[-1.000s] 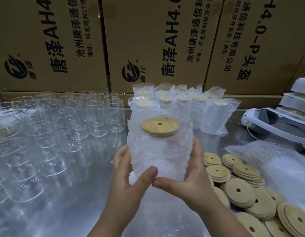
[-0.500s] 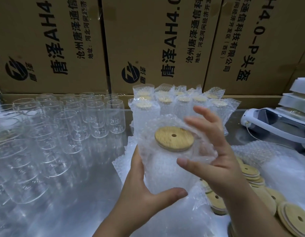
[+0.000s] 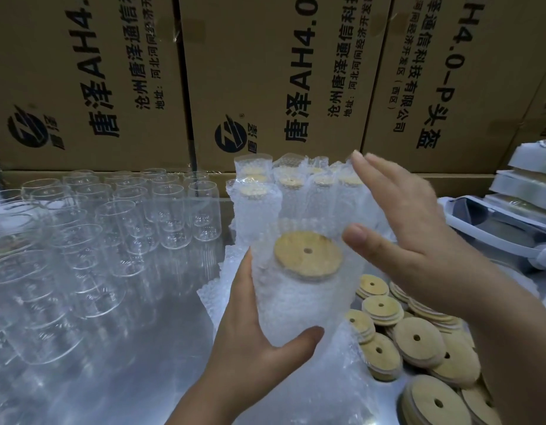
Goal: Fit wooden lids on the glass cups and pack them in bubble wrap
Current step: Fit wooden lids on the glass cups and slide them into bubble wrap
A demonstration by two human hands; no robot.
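Left hand [image 3: 256, 342] at lower centre grips the wrapped cup [image 3: 302, 302] from the side, thumb curled under it. Cup sits mid-frame, tilted, wooden lid [image 3: 308, 256] on top inside the bubble wrap [image 3: 296, 305]. Right hand [image 3: 400, 240] flat, fingers straight, at the wrap's right edge; contact unclear. Loose lids [image 3: 418, 342] piled lower right on the metal table [image 3: 112, 363]. Bare glass cups [image 3: 118, 222] at left. Wrapped cups [image 3: 284, 191] upper centre. Cardboard boxes [image 3: 265, 72] along the top.

The tabletop [image 3: 136, 378] is glossy metal. The cups [image 3: 170, 216] are clear smooth glass. The lids [image 3: 417, 340] are matt wood, the boxes [image 3: 265, 72] matt cardboard.
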